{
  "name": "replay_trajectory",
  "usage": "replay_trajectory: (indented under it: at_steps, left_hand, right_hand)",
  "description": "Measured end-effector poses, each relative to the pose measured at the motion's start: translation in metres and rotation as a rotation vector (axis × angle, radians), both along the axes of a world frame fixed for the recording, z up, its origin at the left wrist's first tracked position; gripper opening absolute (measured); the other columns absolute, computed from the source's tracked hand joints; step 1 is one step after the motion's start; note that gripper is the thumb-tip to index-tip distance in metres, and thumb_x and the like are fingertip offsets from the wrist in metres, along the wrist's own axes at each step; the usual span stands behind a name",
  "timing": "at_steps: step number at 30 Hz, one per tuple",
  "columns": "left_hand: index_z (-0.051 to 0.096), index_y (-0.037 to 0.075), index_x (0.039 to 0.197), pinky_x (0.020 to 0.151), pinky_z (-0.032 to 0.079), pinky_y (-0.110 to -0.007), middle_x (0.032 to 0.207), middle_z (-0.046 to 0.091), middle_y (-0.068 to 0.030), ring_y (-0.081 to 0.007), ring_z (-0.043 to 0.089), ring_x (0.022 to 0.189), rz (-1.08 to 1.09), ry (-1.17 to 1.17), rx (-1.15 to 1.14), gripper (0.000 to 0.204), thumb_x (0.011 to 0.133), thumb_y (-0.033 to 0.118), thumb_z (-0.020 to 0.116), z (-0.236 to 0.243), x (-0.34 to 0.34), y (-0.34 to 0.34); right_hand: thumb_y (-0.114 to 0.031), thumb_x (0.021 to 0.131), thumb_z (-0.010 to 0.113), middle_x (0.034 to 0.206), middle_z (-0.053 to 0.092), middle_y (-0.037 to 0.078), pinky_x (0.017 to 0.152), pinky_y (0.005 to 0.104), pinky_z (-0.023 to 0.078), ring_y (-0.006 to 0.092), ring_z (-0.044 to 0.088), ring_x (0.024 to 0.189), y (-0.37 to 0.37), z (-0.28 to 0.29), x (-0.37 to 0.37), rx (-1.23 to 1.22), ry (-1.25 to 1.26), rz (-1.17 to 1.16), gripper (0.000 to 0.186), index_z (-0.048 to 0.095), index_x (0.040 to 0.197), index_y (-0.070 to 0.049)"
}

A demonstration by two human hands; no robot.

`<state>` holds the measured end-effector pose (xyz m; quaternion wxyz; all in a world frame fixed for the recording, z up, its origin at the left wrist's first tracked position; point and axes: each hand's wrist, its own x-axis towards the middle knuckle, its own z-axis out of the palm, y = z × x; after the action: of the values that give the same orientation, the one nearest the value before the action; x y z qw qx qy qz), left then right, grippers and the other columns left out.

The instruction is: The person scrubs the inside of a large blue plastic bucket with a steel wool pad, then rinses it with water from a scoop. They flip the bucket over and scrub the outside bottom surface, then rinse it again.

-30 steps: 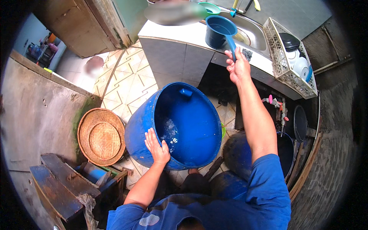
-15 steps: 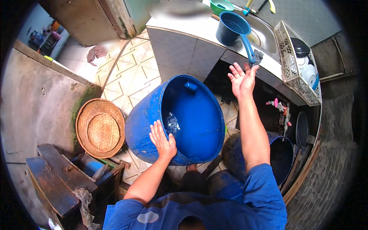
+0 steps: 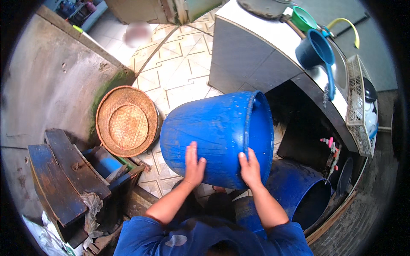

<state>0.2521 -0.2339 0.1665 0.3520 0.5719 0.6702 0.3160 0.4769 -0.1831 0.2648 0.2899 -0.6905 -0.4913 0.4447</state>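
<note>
A big blue plastic drum (image 3: 205, 128) is tipped over in front of me, its mouth facing right. My left hand (image 3: 195, 167) lies against the drum's side with the fingers stretched out. At the near part of the rim is my right hand (image 3: 250, 168), its thumb and fingers against the outer wall beside the edge. Part of the drum's inside shows past the rim; the rest of it is hidden by the wall. To the right, near my right forearm, another dark blue drum (image 3: 294, 187) lies with its opening to the right.
Left of the drum sits a round woven basket (image 3: 127, 121). Dark wooden planks (image 3: 64, 179) fill the lower left. A tiled counter (image 3: 252, 49) at upper right carries a blue dipper (image 3: 315, 49), a green basin (image 3: 304, 18) and a white dish rack (image 3: 358, 102). Pink-handled taps (image 3: 328, 142) stand below.
The drum has tipped and turned so its mouth faces right instead of up towards me. My right hand came down from the air onto the drum; my left hand shifted along its side.
</note>
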Motion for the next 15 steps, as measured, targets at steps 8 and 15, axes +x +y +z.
replay_trajectory:
  at_steps: [8,15]
  left_hand:
    - [0.018,0.002,0.162,0.123,0.021,-0.047,0.165,0.026,-0.0234,-0.0348,0.027,0.152,0.956,-0.532,-0.726,0.104,0.093,0.068,0.057,-0.153,-0.161,-0.01]
    - [0.042,-0.001,0.152,0.116,0.035,-0.044,0.151,0.05,-0.0216,-0.0312,0.048,0.139,0.725,-0.839,-0.717,0.096,0.09,0.07,0.06,-0.205,-0.184,0.019]
  right_hand:
    - [-0.03,0.106,0.054,0.094,0.069,0.008,0.081,0.0338,0.049,0.0153,0.061,0.088,-0.001,-0.016,0.034,0.006,-0.215,-0.135,0.031,0.065,0.111,-0.001]
    - [-0.033,0.108,0.054,0.083,0.058,-0.003,0.07,0.0277,0.041,0.0078,0.048,0.08,0.002,-0.032,0.048,0.02,-0.305,-0.192,0.033,0.063,0.1,-0.002]
